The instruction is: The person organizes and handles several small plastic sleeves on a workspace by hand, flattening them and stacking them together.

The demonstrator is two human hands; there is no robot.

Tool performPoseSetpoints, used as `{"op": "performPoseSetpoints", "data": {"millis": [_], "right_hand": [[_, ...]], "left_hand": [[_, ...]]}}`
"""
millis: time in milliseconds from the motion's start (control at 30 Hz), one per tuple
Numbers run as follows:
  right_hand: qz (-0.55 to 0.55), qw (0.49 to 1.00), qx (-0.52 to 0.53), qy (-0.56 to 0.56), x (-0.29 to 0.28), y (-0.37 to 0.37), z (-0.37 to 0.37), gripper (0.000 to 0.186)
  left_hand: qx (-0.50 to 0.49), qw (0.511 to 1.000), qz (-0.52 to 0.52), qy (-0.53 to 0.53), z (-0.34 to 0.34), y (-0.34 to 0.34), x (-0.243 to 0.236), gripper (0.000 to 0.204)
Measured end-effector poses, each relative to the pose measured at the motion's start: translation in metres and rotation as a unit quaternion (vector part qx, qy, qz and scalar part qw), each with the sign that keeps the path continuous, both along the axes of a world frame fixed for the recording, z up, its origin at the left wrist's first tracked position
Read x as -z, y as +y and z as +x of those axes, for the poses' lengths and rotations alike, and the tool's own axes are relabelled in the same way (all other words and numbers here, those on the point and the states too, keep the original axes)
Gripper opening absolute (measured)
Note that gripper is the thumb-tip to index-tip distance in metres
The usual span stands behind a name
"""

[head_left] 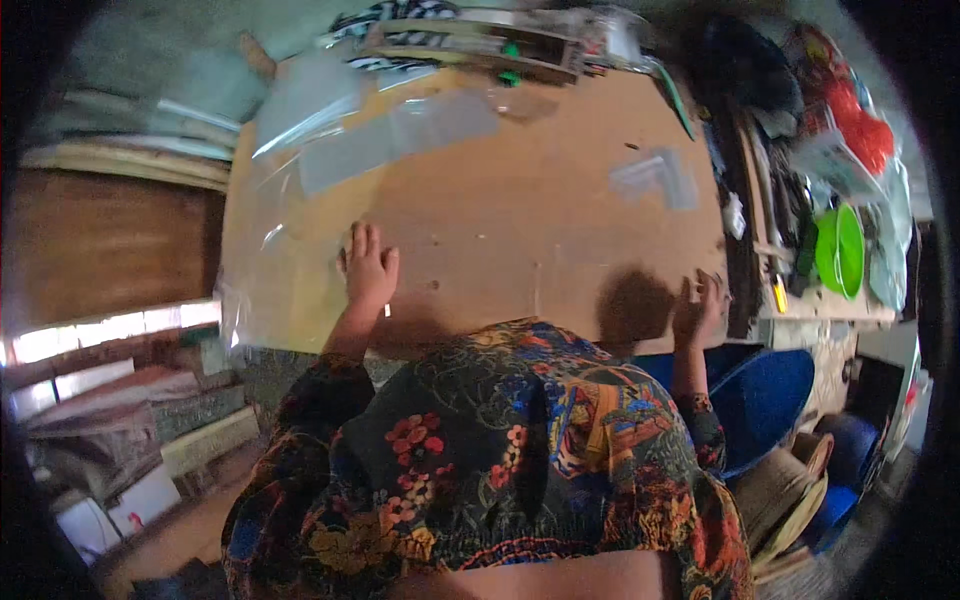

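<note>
My left hand rests on the light-brown tabletop left of centre, fingers stretched out and holding nothing. Clear plastic sheeting lies about the table's left part, partly beneath that hand. My right hand is at the table's right edge, fingers apart and slightly bent, with nothing visible in them. Beyond my left hand lie translucent plastic sheets; a smaller translucent piece lies beyond my right hand.
A frame-like apparatus with patterned cloth stands at the far edge. To the right are a green basin, red bags and dark items. Blue containers sit at the lower right, stacked boards at the lower left.
</note>
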State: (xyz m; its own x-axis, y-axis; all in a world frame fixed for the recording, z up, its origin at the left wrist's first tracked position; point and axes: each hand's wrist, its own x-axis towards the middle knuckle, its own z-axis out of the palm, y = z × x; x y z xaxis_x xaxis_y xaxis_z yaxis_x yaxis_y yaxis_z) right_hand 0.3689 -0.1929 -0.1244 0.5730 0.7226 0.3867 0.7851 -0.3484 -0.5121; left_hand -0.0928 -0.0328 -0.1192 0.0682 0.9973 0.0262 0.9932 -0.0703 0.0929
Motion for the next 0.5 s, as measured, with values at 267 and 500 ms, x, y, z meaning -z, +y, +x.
{"op": "performPoseSetpoints", "data": {"millis": [267, 500], "right_hand": [[-0.216, 0.896, -0.388, -0.016, -0.03, 0.136, -0.161, 0.042], [-0.298, 0.849, -0.427, -0.094, -0.046, 0.193, -0.227, 0.064]], "left_hand": [[0.087, 0.985, 0.023, -0.148, -0.006, 0.006, -0.014, 0.014], [0.214, 0.971, 0.059, -0.088, -0.01, 0.0, -0.046, 0.012]]}}
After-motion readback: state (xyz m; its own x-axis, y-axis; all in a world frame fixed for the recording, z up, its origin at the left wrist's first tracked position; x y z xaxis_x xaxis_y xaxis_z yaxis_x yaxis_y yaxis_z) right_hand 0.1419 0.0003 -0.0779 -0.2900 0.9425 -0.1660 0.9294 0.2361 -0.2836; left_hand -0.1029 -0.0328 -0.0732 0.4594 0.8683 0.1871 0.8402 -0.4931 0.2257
